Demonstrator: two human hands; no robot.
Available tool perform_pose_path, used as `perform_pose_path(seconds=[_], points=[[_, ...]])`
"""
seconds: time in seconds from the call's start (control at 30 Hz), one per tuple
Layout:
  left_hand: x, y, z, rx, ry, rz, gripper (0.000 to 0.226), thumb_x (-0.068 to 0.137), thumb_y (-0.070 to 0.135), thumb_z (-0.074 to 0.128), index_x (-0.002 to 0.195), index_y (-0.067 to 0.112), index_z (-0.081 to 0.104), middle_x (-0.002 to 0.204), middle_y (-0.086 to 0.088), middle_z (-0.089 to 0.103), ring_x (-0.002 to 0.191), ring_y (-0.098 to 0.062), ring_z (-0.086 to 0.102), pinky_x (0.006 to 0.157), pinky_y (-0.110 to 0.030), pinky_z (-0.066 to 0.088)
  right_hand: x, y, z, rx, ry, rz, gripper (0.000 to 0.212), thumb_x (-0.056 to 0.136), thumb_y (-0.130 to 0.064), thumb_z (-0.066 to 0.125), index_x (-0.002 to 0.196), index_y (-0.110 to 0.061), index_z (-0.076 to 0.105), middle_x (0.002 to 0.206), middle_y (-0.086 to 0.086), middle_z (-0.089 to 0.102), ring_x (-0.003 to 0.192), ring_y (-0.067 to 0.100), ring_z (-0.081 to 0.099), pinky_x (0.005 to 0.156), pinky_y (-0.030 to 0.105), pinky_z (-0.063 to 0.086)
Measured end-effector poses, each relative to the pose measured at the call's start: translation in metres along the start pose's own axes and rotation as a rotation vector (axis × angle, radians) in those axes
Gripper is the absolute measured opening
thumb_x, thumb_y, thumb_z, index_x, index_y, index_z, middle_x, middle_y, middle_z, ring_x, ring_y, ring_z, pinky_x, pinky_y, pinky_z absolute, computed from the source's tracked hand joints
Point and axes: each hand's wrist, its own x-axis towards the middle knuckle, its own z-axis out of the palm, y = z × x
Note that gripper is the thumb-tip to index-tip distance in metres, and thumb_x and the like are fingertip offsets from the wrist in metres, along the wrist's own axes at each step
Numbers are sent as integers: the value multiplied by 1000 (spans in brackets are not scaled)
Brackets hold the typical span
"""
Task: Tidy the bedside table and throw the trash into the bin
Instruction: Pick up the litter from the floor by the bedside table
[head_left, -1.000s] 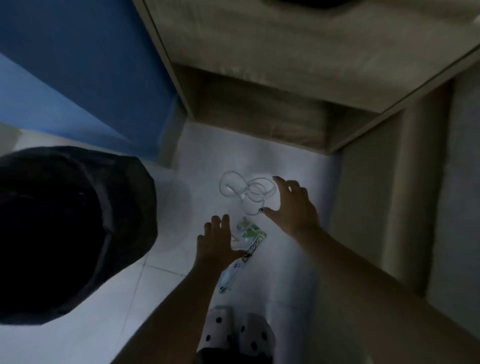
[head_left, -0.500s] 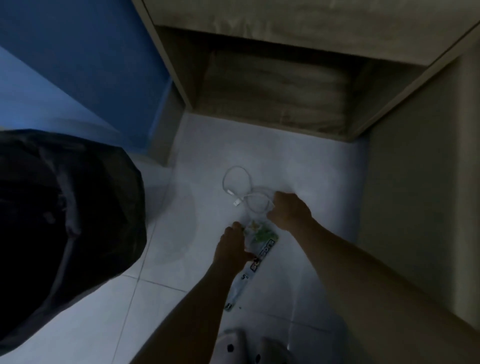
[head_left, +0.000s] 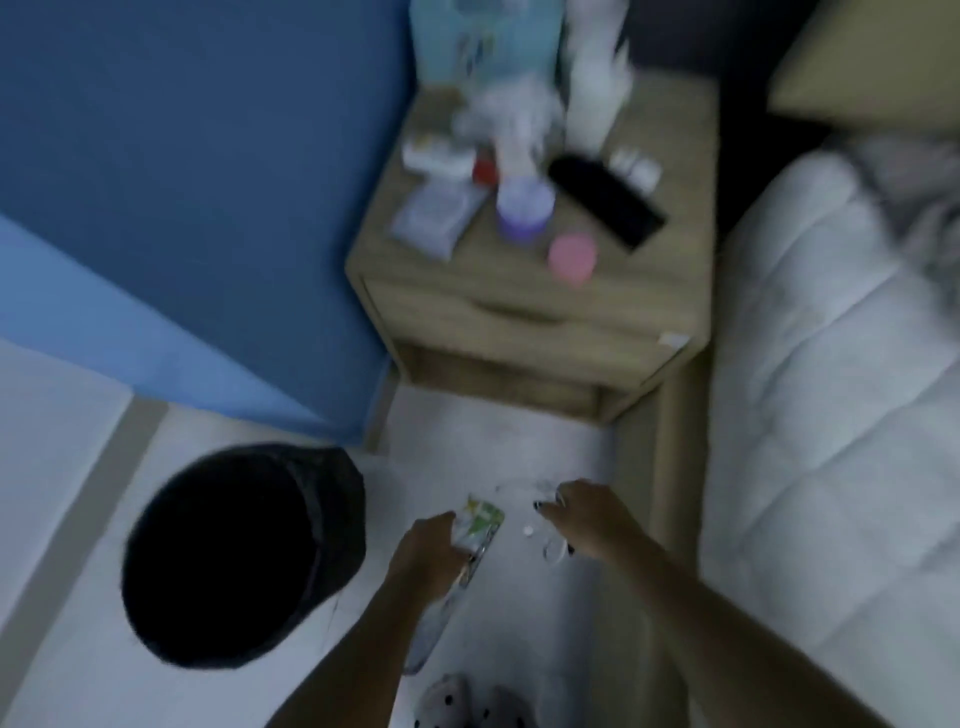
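White cable (head_left: 551, 540) in right hand (head_left: 587, 519); left hand (head_left: 428, 551) grips wrapper (head_left: 480, 522).

Both arms reaching forward and down; left hand (head_left: 423, 553) gripping a wrapper (head_left: 477, 525), right hand (head_left: 582, 517) curled around a white cable (head_left: 553, 548).

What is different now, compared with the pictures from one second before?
The left hand now grips the green wrapper and the right hand grips the white cable; both were lifted off the floor as the person rose. The black bin stayed in place.
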Motion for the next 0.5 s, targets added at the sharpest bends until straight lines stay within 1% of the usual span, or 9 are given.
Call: perform_pose_path(seconds=[0.1,0.17,0.2,0.27,0.3,0.33,0.4,0.47,0.5], points=[[-50,67,-73,-118,28,33,46,59,39,57,97,16,68,102,-6,73,97,-24,68,80,-33,55,-69,-24,-92,9,-17,32,39,90,-42,56,61,-22,41,70,0,54,105,28,64,62,28,35],[-71,111,-119,-172,61,65,61,55,42,61,109,15,66,108,-6,72,96,-21,68,81,-34,57,-107,-40,-156,41,16,24,42,87,-42,62,59,-20,41,62,-6,48,100,24,67,60,26,36],[-80,133,-141,-218,76,82,66,57,42,66,117,15,63,113,-6,69,94,-18,67,79,-32,57,-122,-47,-186,52,34,13,41,86,-43,63,59,-18,45,64,-2,56,96,24,68,60,25,38],[-104,182,-188,-255,130,136,57,69,30,75,120,11,57,113,-7,64,85,-12,62,64,-19,51,-146,-61,-247,43,84,-23,44,87,-44,62,56,-16,49,79,12,69,92,25,69,61,25,38],[-115,205,-211,-257,168,168,52,74,25,76,120,9,58,110,-8,64,85,-15,62,61,-18,47,-153,-67,-275,29,108,-29,45,89,-43,60,55,-17,47,87,16,70,93,26,68,61,25,37],[-122,225,-231,-266,215,211,46,75,24,76,116,8,61,105,-6,65,89,-18,62,63,-21,46,-158,-73,-300,51,148,-37,42,90,-41,59,56,-17,49,90,17,70,91,26,67,61,25,37],[-130,255,-265,-309,289,253,34,78,22,75,108,10,65,95,-1,62,89,-17,60,61,-20,41,-163,-85,-344,73,218,-35,33,90,-37,59,68,-12,64,88,14,70,87,24,67,61,26,42],[-129,277,-292,-378,328,260,29,79,21,74,105,12,67,93,0,62,86,-15,58,56,-16,38,-156,-95,-381,18,270,-41,36,90,-35,56,87,-3,73,93,15,70,91,26,67,67,28,45],[-125,285,-303,-415,328,249,26,79,21,74,103,14,68,93,-1,64,86,-15,59,57,-15,40,-151,-100,-396,9,282,-43,36,88,-34,58,88,-2,73,89,15,71,87,26,68,66,28,45]])
